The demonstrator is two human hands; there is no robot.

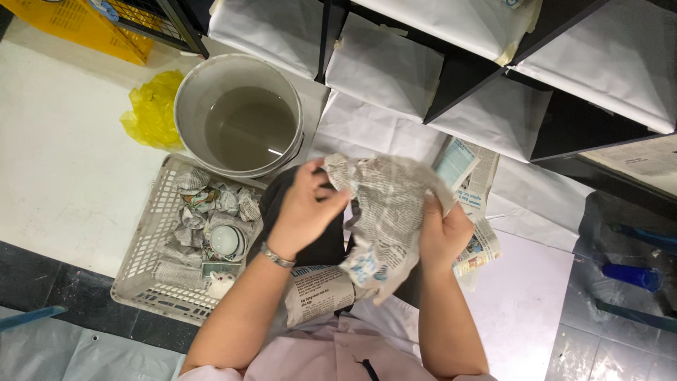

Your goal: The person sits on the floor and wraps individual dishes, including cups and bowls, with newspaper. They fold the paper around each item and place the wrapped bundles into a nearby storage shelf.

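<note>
- While both hands grip it, the crumpled newspaper sheet (pixel 384 212) hangs in front of the person's chest, at about two o'clock from the white plastic basket (pixel 144 261).
- The left hand (pixel 305 212) pinches the sheet's upper left edge; the right hand (pixel 443 233) clasps its right edge.
- Judged from the creases, pulling the edges apart gently and evenly, without jerking, should open it without tearing.
- Its long axis runs from twelve o'clock down toward six, slightly tilted, with the ragged lower corner pointing at seven.
- A bucket of murky water (pixel 240 116) stands at twelve o'clock from the basket, touching it.
</note>
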